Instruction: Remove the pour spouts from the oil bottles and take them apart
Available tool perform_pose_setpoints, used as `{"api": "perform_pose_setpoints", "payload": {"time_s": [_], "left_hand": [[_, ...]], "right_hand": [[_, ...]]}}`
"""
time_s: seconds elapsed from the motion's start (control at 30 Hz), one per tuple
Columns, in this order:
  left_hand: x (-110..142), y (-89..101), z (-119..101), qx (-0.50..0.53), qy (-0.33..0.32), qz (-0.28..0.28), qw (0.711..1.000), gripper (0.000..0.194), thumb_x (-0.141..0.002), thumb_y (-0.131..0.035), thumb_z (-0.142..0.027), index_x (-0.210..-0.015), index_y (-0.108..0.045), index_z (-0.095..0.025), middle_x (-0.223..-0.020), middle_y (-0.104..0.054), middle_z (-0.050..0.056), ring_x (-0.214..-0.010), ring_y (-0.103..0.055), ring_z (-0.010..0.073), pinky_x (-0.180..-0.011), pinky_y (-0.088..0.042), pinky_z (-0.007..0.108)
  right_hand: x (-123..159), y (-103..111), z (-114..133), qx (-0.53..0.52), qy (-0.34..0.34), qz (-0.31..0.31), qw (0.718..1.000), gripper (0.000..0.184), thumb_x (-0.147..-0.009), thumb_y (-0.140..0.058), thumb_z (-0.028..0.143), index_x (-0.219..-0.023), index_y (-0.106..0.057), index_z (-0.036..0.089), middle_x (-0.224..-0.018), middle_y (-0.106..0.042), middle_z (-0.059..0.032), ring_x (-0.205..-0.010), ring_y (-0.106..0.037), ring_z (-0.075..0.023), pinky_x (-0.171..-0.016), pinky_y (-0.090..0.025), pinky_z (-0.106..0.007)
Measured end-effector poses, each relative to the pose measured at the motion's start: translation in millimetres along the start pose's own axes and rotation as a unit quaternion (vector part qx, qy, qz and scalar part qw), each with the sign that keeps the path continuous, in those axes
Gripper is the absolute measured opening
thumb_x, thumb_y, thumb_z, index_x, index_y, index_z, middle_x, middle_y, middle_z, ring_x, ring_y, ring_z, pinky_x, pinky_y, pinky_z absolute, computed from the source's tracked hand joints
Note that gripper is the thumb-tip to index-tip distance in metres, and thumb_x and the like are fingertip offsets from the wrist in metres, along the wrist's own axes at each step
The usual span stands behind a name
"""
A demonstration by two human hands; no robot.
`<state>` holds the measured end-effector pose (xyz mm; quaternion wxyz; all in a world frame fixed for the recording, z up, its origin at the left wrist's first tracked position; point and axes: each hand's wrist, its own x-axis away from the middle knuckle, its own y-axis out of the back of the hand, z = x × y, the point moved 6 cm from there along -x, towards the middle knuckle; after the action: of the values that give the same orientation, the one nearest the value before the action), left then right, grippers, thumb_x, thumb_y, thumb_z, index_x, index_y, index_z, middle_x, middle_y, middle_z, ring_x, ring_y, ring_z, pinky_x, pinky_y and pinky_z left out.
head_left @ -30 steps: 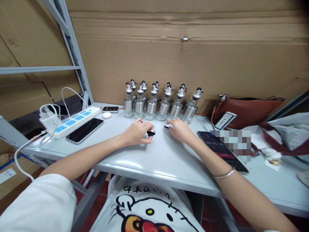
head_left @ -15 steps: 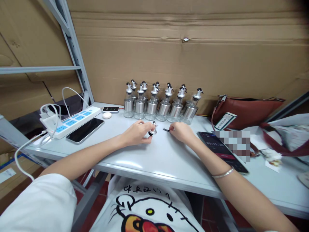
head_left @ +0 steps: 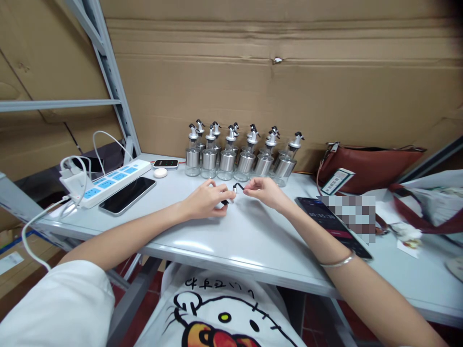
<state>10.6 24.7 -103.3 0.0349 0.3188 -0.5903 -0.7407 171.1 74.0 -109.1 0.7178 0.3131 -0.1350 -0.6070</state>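
Observation:
My left hand (head_left: 206,200) rests on the grey table (head_left: 253,241) and pinches a small silver-and-black pourer cap (head_left: 228,199). My right hand (head_left: 264,190) pinches a small black clip (head_left: 238,186) and holds it against the top of that cap. Both hands meet just in front of a row of several glass-and-steel dispenser bottles (head_left: 238,154) with pour spouts, standing at the back of the table.
A blue-and-white power strip (head_left: 104,182) with cables and a black phone (head_left: 126,194) lie on the left. A second phone (head_left: 333,224) lies to the right, near a brown bag (head_left: 365,161) and white bags. A cardboard wall stands behind, a metal rack post at the left.
My right hand picked the black clip off the table and carried it left to the cap. My left hand tilted the cap up slightly toward it.

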Motion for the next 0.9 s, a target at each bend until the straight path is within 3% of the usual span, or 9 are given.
{"api": "perform_pose_setpoints", "payload": {"time_s": [0.1, 0.2, 0.9], "left_hand": [[0, -0.2, 1, -0.014, 0.004, 0.002, 1.000, 0.026, -0.079, -0.049, -0.022, -0.105, -0.053, -0.021, -0.094, -0.061, 0.002, -0.080, -0.055, 0.0152, -0.082, -0.033, 0.030], [0, -0.2, 2, -0.029, 0.006, -0.001, 1.000, 0.025, -0.080, -0.049, -0.024, -0.104, -0.054, -0.022, -0.092, -0.059, 0.003, -0.078, -0.054, 0.0152, -0.081, -0.033, 0.030], [1, 2.8, 5, 0.045, 0.015, -0.054, 0.997, 0.020, -0.076, -0.048, -0.021, -0.096, -0.046, -0.020, -0.089, -0.066, -0.002, -0.068, -0.056, 0.0122, -0.083, -0.034, 0.031]], "right_hand": [[5, -8, 10, -0.173, -0.006, 0.059, 0.983, 0.025, -0.061, -0.070, 0.037, -0.069, -0.058, 0.016, -0.062, -0.058, 0.0017, -0.060, -0.051, -0.0108, -0.061, -0.040, -0.026], [8, -11, 15, -0.231, -0.009, 0.076, 0.970, 0.028, -0.058, -0.074, 0.038, -0.069, -0.060, 0.016, -0.060, -0.056, 0.0030, -0.059, -0.049, -0.0097, -0.063, -0.039, -0.026], [10, -16, 15, -0.243, -0.018, 0.087, 0.966, 0.027, -0.058, -0.077, 0.033, -0.069, -0.060, 0.015, -0.064, -0.059, 0.0033, -0.061, -0.049, -0.0086, -0.062, -0.035, -0.025]]}}
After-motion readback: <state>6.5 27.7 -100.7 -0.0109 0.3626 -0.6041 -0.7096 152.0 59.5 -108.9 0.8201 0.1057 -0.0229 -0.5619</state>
